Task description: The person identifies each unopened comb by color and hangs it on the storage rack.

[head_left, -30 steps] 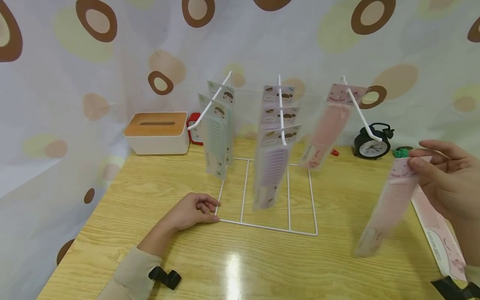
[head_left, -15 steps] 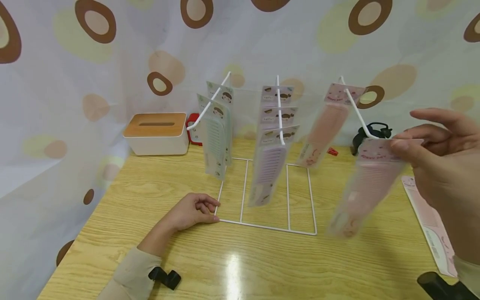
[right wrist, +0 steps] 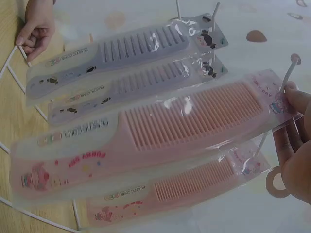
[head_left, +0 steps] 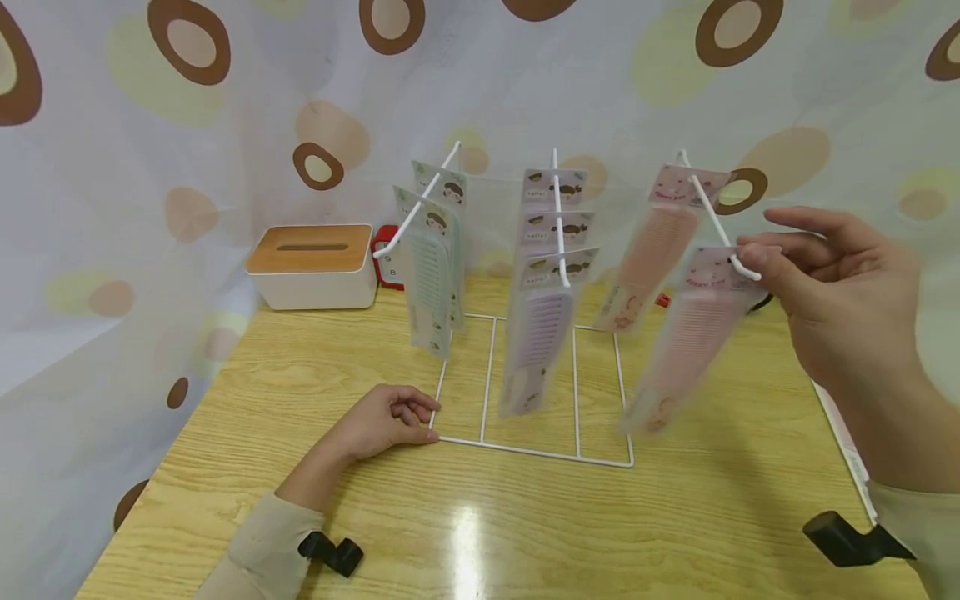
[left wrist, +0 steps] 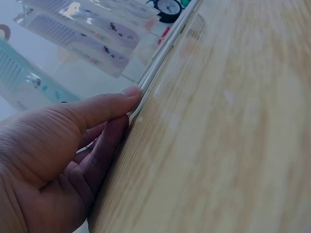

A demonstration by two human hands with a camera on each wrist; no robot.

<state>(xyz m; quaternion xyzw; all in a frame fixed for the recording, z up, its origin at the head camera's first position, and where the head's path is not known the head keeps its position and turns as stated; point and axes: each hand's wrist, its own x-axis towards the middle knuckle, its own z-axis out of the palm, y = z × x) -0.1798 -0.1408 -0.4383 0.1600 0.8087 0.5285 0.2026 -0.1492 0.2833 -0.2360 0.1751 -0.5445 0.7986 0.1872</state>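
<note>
My right hand (head_left: 847, 292) pinches the header card of a packaged pink comb (head_left: 686, 333) at the front of the right hook (head_left: 716, 217). In the right wrist view the hook's tip sticks out through the card of this pink comb (right wrist: 189, 116). Behind it, a second packaged pink comb (head_left: 652, 258) hangs on the same hook. With thumb and fingertips, my left hand (head_left: 390, 423) holds the near left corner of the white wire display rack (head_left: 525, 452); the left wrist view shows the thumb (left wrist: 109, 107) on the wire.
Purple combs (head_left: 543, 333) hang on the middle hook, green combs (head_left: 429, 275) on the left one. A tissue box (head_left: 311, 287) and red clock (head_left: 387, 258) stand behind left. Another pink comb package (head_left: 843, 442) lies at right, partly hidden by my arm.
My right hand has moved left and up with the pink comb, from beside the rack to the right hook's tip, which now passes through the card. My left hand has stayed put.
</note>
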